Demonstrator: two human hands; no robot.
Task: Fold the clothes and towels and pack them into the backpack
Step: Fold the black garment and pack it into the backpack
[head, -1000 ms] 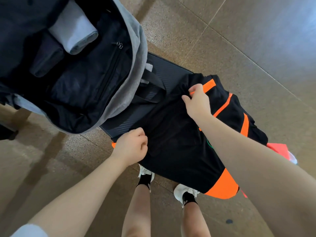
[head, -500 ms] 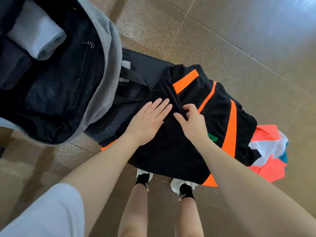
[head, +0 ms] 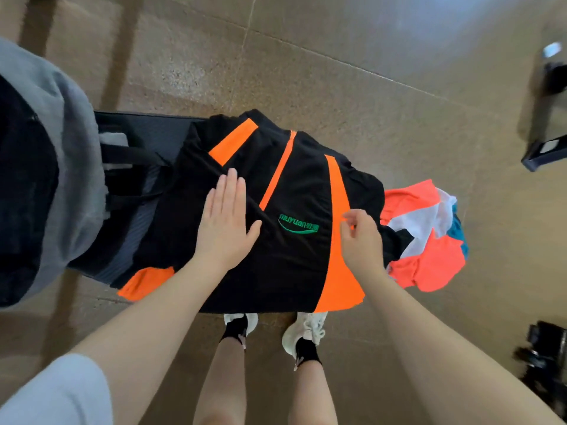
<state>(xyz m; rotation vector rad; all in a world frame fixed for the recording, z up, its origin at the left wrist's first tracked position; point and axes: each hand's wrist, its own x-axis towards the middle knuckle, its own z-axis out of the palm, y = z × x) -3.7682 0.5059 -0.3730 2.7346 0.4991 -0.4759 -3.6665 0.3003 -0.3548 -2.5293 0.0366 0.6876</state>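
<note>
A black garment with orange stripes and a green logo (head: 294, 185) lies spread over a dark low bench (head: 147, 133). My left hand (head: 227, 225) presses flat on its middle, fingers straight. My right hand (head: 362, 240) pinches the cloth at the wide orange stripe on the right side. The grey backpack (head: 70, 154) with a dark lining stands open at the left edge, only partly in view.
A heap of coral, white and teal clothes (head: 429, 240) lies just right of the black garment. My feet in white shoes (head: 303, 332) stand below the bench. Dark objects sit on the brown tiled floor at far right (head: 543, 154).
The view has swung right, so the backpack's inside has left the frame. My left hand stays flat on the garment; my right hand moved right to the orange stripe, uncovering the logo.
</note>
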